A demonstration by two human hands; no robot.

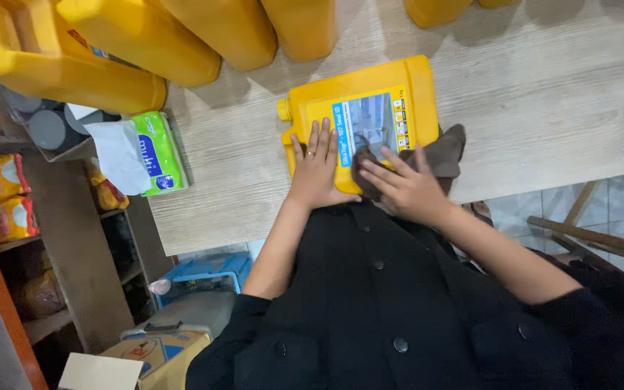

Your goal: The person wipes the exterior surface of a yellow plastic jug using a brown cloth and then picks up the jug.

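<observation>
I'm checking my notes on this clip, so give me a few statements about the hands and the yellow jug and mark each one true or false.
1. The yellow jug lies flat on the wooden counter. True.
2. The left hand rests open on the jug, with a ring on one finger. True.
3. The right hand is empty. False: it presses a dark brown cloth against the jug's label side.
4. A green tissue pack sits at the counter's edge, a white sheet sticking out. True.
5. This is the only yellow jug in view. False: several other yellow jugs lie along the far side of the counter.
</observation>
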